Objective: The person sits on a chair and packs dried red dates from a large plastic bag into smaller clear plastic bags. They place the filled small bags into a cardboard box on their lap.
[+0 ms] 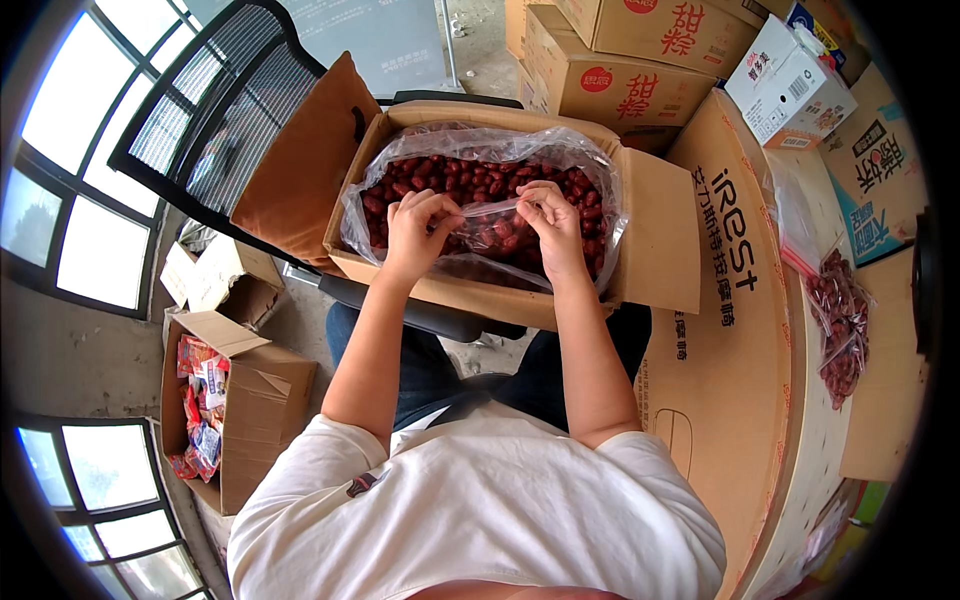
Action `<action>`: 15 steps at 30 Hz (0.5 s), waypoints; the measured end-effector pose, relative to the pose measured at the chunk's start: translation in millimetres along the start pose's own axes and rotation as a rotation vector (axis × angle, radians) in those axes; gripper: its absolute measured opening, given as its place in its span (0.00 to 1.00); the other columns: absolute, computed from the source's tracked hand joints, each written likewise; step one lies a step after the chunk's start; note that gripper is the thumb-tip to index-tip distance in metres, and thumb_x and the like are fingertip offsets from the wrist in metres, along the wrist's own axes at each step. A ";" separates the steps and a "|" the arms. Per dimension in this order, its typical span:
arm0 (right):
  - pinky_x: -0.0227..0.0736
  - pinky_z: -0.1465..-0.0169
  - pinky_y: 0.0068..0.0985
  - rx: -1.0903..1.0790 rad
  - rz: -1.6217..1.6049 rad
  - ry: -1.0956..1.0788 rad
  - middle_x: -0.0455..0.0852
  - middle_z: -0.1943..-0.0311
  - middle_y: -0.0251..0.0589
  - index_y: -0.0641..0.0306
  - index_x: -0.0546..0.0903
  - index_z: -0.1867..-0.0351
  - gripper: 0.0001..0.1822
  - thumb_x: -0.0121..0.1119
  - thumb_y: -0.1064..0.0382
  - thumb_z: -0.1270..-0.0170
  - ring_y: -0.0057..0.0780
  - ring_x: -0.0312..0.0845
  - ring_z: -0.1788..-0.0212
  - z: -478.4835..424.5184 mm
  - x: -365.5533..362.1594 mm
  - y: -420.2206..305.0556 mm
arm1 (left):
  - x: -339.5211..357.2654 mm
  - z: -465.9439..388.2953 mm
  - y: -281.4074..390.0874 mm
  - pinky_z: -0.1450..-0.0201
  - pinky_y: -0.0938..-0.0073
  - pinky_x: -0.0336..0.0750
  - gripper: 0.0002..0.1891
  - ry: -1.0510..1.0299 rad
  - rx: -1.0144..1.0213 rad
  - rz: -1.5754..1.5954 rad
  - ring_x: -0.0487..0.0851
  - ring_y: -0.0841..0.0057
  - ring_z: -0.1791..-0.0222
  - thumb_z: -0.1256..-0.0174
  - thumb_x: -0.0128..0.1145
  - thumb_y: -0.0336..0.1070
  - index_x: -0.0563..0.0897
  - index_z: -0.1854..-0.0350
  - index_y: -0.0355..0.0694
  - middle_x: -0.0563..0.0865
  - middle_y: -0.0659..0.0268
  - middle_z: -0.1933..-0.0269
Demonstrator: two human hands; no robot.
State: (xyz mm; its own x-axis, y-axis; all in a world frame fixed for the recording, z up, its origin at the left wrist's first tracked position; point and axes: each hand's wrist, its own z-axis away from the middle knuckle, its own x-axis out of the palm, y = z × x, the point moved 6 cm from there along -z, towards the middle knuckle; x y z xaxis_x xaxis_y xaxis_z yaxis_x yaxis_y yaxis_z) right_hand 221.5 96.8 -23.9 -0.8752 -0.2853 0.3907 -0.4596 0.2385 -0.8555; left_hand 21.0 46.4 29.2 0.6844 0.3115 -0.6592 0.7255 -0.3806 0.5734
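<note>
A small clear zip bag (pixel 495 231) with red dates inside is held by its top edge between my two hands. My left hand (pixel 421 225) pinches the left end of that edge, and my right hand (pixel 550 221) pinches the right end, near a reddish strip. Beneath the bag, an open cardboard box (pixel 450 292) lined with a clear plastic sheet (pixel 517 146) holds many loose red dates (pixel 465 176). The lower part of the small bag rests on or just over these dates; which one cannot be told.
The box sits on an office chair with a mesh back (pixel 247 97) and a brown cushion (pixel 307 165). Filled bags of dates (pixel 840 330) lie at the right beside empty zip bags (pixel 799 217). Stacked cartons (pixel 622 82) stand behind; a carton of snack packets (pixel 262 412) stands at left.
</note>
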 end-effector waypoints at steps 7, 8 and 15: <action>0.74 0.53 0.18 -0.002 0.013 -0.009 0.76 0.51 0.33 0.65 0.84 0.62 0.03 0.66 0.73 0.35 0.17 0.76 0.56 0.5 0.9 -1.7 | -2.4 -0.7 8.1 0.54 0.67 0.63 0.06 -0.037 0.023 -0.068 0.77 0.71 0.64 0.48 0.70 0.32 0.84 0.70 0.47 0.79 0.73 0.71; 0.74 0.54 0.18 -0.004 0.014 -0.009 0.76 0.51 0.33 0.65 0.84 0.62 0.03 0.66 0.73 0.35 0.17 0.76 0.57 0.4 0.4 -1.3 | -4.0 -1.6 11.6 0.54 0.67 0.63 0.07 -0.034 0.040 -0.068 0.77 0.71 0.64 0.48 0.71 0.32 0.85 0.69 0.46 0.80 0.73 0.71; 0.75 0.54 0.18 -0.005 0.000 -0.025 0.76 0.52 0.33 0.65 0.84 0.61 0.03 0.66 0.73 0.35 0.17 0.76 0.58 0.4 2.0 -2.3 | -1.5 -10.2 20.5 0.54 0.67 0.64 0.06 -0.057 0.061 -0.074 0.77 0.71 0.63 0.48 0.71 0.32 0.85 0.69 0.46 0.83 0.74 0.68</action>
State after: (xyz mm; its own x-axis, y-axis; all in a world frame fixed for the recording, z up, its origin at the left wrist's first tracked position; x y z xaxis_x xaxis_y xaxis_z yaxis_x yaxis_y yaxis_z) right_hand 220.8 95.3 -21.3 -0.8711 -0.3084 0.3822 -0.4605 0.2426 -0.8539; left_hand 35.6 47.0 46.9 0.6224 0.2914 -0.7265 0.7671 -0.4115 0.4921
